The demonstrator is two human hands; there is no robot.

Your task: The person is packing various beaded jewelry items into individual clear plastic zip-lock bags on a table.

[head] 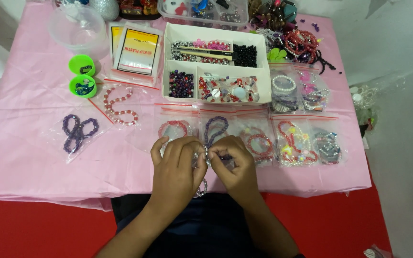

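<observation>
My left hand (175, 167) and my right hand (235, 167) meet at the near edge of the pink table (25, 157). Both pinch a strand of clear and silvery beads (205, 154); its loose end hangs below my left hand (201, 188). Just beyond my fingers lie clear bags, one with a purple bracelet (215, 128), one with a pink bracelet (174, 127) and one with red bracelets (260, 143).
A white divided box of beads (216, 67) stands at the middle back. To the left are two green tubs (82, 86), a clear bowl (77, 26), bag packets (137, 50), a bagged purple bracelet (77, 131). More bagged bracelets (295, 143) lie right.
</observation>
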